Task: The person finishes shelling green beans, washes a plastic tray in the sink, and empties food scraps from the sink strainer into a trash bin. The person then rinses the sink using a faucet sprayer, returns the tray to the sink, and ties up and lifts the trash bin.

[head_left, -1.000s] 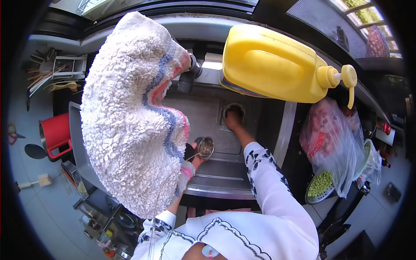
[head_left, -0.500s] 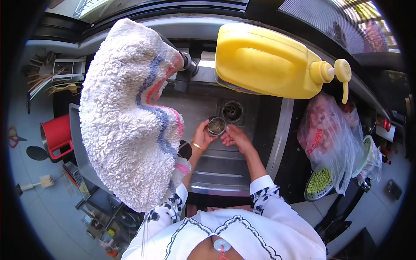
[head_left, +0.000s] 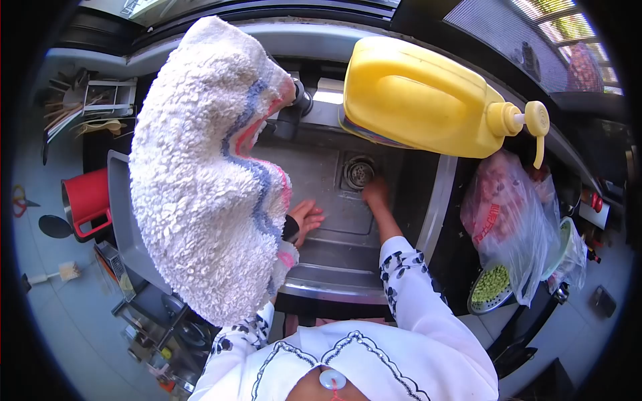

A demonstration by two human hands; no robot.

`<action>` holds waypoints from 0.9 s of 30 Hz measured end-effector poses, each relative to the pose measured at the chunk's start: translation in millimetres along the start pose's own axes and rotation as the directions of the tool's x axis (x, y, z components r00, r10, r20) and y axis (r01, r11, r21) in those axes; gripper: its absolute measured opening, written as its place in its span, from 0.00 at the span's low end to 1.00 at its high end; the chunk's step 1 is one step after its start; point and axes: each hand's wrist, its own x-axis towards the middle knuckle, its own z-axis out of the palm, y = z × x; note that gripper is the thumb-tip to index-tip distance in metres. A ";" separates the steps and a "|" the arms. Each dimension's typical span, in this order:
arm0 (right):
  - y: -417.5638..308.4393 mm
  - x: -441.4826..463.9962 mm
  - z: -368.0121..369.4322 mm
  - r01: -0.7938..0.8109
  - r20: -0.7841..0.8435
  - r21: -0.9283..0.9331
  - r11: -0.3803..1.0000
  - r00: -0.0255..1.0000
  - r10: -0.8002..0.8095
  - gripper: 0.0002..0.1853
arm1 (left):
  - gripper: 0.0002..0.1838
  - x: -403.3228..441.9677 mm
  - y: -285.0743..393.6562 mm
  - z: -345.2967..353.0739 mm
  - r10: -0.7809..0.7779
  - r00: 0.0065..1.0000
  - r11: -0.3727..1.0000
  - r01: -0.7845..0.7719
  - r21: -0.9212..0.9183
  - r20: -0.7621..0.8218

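A round metal sink strainer (head_left: 359, 174) sits in the drain at the back of the steel sink (head_left: 321, 234). At its right edge is my right hand (head_left: 376, 193), with the fingers bunched against the rim and their tips partly hidden. My left hand (head_left: 308, 218) is over the left part of the sink, fingers stretched out and holding nothing. Part of its wrist is behind a small dark object (head_left: 289, 229) and the white towel (head_left: 200, 180). The towel has blue and red stripes and hangs close to the camera, covering the sink's left side.
A yellow pump bottle (head_left: 414, 100) looms at the back right, beside the dark faucet (head_left: 289, 120). On the right counter lie a plastic bag (head_left: 511, 220) and a colander of green beans or peas (head_left: 491, 283). A red pot (head_left: 87, 207) is at the left.
The strainer has gone from my left hand into the drain. My right hand has moved up and right to the strainer's edge. My left hand has let go and drawn back left.
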 end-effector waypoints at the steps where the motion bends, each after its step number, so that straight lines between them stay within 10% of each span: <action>1: 0.6 0.3 -0.7 0.051 0.031 -0.123 0.991 0.998 -0.048 0.12 | 0.18 -5.5 -1.8 -4.7 -0.007 1.000 1.000 0.008 0.019 -0.027; 4: 5.9 7.1 14.8 -0.051 -0.062 0.217 0.975 0.996 0.066 0.12 | 0.18 -17.8 -6.0 -16.5 -0.006 0.996 0.996 0.014 0.086 -0.087; 13: -43.0 -42.4 -17.8 0.277 -0.291 0.130 0.952 0.928 -0.230 0.09 | 0.19 -36.8 -20.1 -85.9 0.114 0.993 0.989 -0.116 -0.097 -0.025; 14: -53.0 -46.4 -22.0 0.292 -0.291 0.131 0.947 0.925 -0.245 0.09 | 0.21 -26.0 -32.5 -97.9 0.452 0.892 0.892 -0.452 0.007 0.009; 17: -99.9 -70.7 -57.8 0.307 -0.155 0.392 0.867 0.951 -0.266 0.07 | 0.18 -95.3 34.8 -38.0 0.420 0.875 0.885 -0.453 -0.103 -0.240; 19: -140.5 -101.4 -96.1 0.417 -0.210 0.635 0.650 0.903 -0.374 0.04 | 0.12 -116.2 57.0 -27.7 0.489 0.832 0.846 -0.525 -0.089 -0.262; 21: -178.9 -125.7 -127.6 0.748 -0.495 0.493 0.444 0.661 -0.564 0.08 | 0.07 -117.0 65.7 -39.0 0.557 0.806 0.831 -0.536 0.151 -0.201; 27: -236.8 -105.4 -131.3 0.731 -0.223 0.589 0.345 0.557 -0.800 0.23 | 0.11 -140.8 73.9 -38.3 0.489 0.860 0.870 -0.470 0.148 -0.145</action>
